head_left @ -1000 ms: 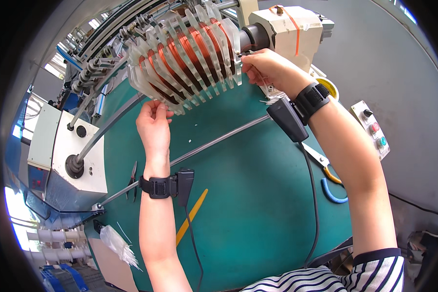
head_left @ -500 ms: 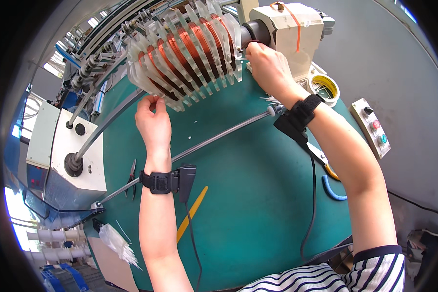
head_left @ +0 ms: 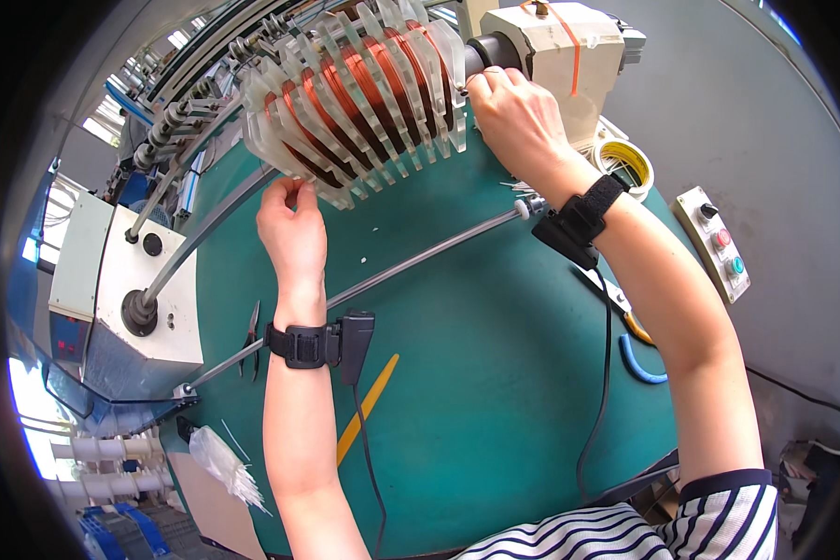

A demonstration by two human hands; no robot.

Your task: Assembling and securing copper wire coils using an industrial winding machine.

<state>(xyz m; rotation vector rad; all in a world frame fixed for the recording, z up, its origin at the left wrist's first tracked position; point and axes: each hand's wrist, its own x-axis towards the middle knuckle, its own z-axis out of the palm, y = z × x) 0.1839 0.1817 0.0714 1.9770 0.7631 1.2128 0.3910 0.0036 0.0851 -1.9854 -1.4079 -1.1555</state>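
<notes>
Slightly raised since the earlier frame, the right hand is pinched at the ribbed translucent former wound with copper wire; the left hand is pressed, fingers together, under its lower ribs.

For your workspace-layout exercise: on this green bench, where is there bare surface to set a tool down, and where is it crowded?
The widest bare patch of the green bench top lies between the yellow stick and the black cable, below the slanted steel rod. Crowded: under the copper coil former, where the left hand and right hand work, and the right edge by the pliers.
</notes>
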